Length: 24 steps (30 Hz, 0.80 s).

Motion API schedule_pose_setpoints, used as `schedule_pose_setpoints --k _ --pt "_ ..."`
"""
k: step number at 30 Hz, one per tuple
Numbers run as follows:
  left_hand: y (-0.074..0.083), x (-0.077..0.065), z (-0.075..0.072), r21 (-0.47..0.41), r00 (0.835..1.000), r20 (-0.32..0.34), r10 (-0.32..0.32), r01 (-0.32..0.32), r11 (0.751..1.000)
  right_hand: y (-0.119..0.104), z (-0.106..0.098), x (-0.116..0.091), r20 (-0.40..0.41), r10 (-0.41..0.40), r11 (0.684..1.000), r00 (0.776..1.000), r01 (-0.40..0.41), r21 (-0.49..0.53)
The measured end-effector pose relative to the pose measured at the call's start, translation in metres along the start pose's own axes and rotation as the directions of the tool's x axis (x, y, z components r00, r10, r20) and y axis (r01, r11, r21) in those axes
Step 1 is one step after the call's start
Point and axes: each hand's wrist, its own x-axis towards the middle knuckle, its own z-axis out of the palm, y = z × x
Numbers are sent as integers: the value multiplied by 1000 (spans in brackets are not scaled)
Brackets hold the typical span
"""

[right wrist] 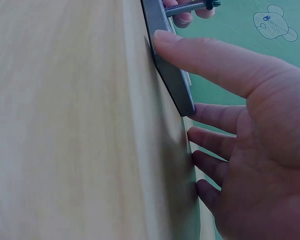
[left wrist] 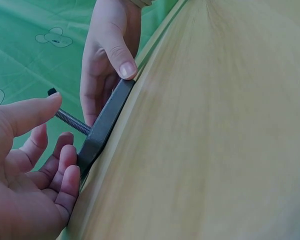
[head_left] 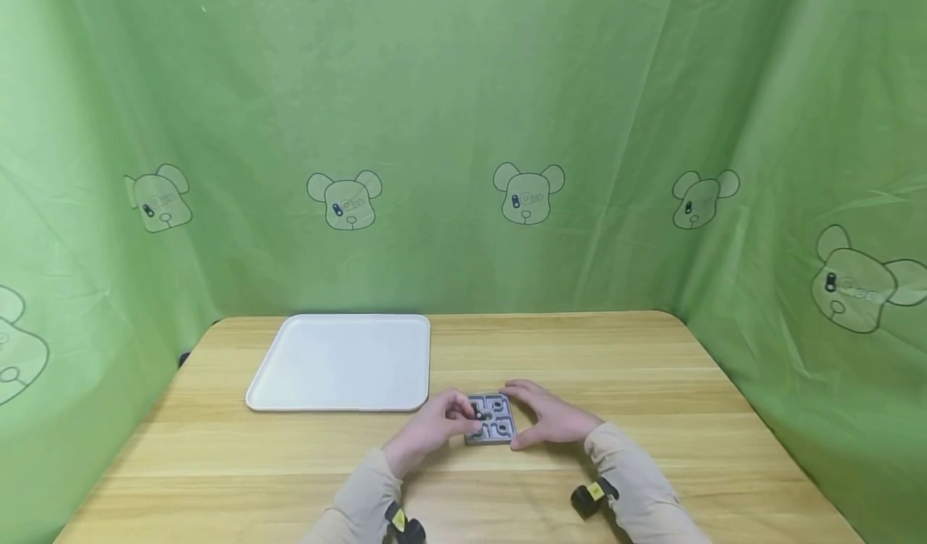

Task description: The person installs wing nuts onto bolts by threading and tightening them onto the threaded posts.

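A grey square plate with moulded recesses lies flat on the wooden table, right of its middle. From the plate's centre rises a threaded bolt with a black end. My left hand pinches the bolt near that black end, its lower fingers curled beside the plate's edge. Holding the plate from the right is my right hand, thumb on the near side and fingers spread toward the far corner. In the right wrist view, the thumb presses the plate's edge and the index fingertip touches its corner.
A white rectangular tray lies at the back left of the wooden table. Green curtains with bear-head prints hang behind and at both sides. Black wrist straps sit over the beige sleeves.
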Motion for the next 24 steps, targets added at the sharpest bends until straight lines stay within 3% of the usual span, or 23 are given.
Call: schedule_pose_setpoints --k 24 --pt "0 2 1 16 1000 4 16 -16 1000 1 0 1 -7 -3 1000 1000 3 3"
